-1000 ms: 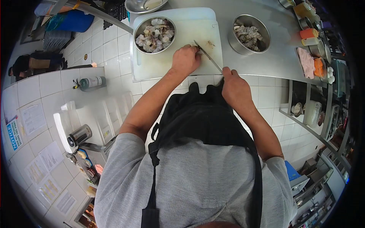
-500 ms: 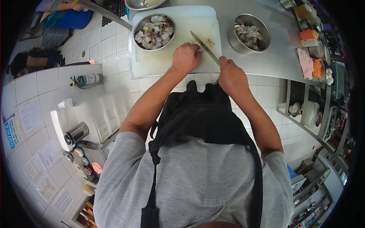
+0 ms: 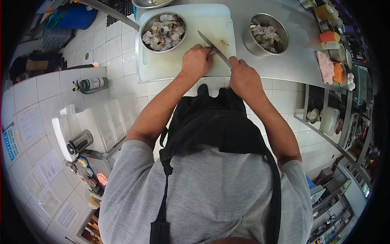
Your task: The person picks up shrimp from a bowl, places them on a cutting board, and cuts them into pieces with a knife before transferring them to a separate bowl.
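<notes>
A white-tiled kitchen, where a brushed steel counter (image 3: 292,65) carries a white plastic cutting board (image 3: 170,67). On the board the left hand (image 3: 196,61) curls its fingers over a small pale shrimp piece (image 3: 211,52), mostly hidden. The right hand (image 3: 243,77) is clenched round the handle of a long knife (image 3: 213,44), its narrow blade slanting just beside the left fingertips. Two round steel bowls hold greyish raw shrimp: the left bowl (image 3: 141,31) stands on the board, the right bowl (image 3: 254,48) on the counter.
</notes>
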### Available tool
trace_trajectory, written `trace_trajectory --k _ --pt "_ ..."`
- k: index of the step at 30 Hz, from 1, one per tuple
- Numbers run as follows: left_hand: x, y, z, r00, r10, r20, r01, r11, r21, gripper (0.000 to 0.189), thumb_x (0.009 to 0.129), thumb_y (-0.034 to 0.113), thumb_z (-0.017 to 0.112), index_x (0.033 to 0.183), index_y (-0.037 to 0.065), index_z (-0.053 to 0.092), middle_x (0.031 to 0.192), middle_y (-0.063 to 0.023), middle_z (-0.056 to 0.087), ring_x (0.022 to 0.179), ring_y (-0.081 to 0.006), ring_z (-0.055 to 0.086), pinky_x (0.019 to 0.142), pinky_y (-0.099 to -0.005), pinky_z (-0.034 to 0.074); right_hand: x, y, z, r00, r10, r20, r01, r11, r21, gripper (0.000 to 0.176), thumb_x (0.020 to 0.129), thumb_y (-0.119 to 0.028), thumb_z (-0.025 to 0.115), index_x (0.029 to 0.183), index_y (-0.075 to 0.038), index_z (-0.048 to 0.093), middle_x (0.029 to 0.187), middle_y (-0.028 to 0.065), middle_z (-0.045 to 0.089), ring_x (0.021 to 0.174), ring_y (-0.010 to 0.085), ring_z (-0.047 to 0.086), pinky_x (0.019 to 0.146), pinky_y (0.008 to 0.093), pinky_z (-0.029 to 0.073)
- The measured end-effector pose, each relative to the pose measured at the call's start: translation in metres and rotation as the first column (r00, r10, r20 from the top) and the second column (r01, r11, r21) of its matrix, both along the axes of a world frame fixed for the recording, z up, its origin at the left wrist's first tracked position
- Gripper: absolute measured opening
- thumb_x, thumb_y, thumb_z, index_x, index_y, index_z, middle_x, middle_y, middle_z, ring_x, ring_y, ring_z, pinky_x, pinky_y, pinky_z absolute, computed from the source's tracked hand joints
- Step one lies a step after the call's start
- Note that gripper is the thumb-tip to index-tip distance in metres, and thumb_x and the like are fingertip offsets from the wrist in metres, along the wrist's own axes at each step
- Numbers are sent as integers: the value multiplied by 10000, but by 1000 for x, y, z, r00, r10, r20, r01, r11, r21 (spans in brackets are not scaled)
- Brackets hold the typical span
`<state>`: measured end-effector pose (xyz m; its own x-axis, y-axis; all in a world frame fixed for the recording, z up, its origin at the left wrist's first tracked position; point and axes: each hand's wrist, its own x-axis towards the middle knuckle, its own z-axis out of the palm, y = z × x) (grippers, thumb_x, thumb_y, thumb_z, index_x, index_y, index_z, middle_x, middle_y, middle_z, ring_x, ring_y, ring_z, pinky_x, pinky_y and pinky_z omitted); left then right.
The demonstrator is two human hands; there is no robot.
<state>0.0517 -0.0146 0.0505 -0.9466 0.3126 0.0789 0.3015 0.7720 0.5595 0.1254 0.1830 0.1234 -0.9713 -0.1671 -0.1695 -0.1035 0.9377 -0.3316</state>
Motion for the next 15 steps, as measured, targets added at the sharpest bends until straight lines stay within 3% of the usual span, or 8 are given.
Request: trace_trajectory --k 7,10,15 --pt "-2 2 -9 997 61 -38 -61 998 11 173 860 155 731 984 52 793 908 -173 721 864 -397 748 797 -502 622 23 12 29 1000 0 19 -1 1000 23 304 879 5 599 1177 -21 544 990 242 671 830 451 732 738 514 614" --pt "-1 2 -8 998 44 -42 -43 999 30 156 859 152 729 962 53 792 898 -167 717 852 -396 744 788 -505 618 24 12 18 997 4 83 -10 998 66 300 881 1 599 1175 -23 544 986 244 670 831 448 733 734 517 612" --pt "0 0 -3 1000 23 -4 -22 1000 19 218 869 216 754 1009 56 801 922 -175 715 878 -393 732 802 -502 597 -1 -1 4 999 13 36 -14 999 36 287 887 -2 599 1168 -22 548 973 246 674 839 448 736 741 516 613"
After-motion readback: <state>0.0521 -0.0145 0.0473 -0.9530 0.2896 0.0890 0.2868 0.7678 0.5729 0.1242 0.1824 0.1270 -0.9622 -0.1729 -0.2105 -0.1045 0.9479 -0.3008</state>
